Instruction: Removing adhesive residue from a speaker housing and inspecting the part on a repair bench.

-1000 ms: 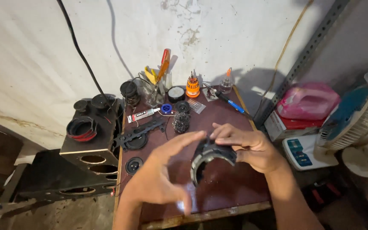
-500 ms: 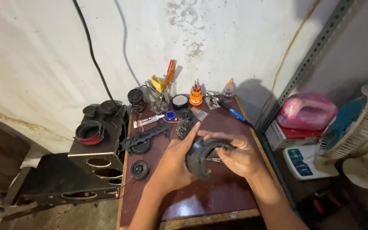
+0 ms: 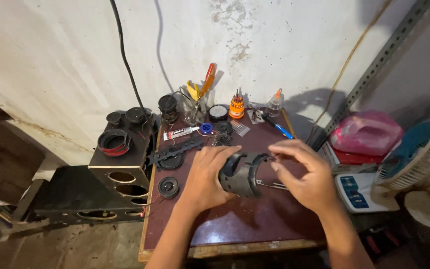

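Observation:
My left hand (image 3: 206, 175) grips a black ring-shaped speaker frame (image 3: 241, 172), holding it tilted on its side just above the dark red table (image 3: 255, 224). My right hand (image 3: 302, 172) is at the frame's right rim, fingertips pinched at its top edge. A thin metal tool (image 3: 270, 185) lies on the table under the right hand.
At the back of the table stand a cup of pliers and cutters (image 3: 199, 97), an orange screwdriver set (image 3: 237, 105), a glue bottle (image 3: 274, 103), a blue pen (image 3: 277, 126) and small speakers (image 3: 168, 187). A black speaker box (image 3: 123, 154) stands left; a fan (image 3: 414, 154) and pink container (image 3: 367, 132) right.
The view has shifted down and closer. My left hand now wraps the frame's left side and has turned it on its side; my right hand moved from cupping it to pinching its upper rim.

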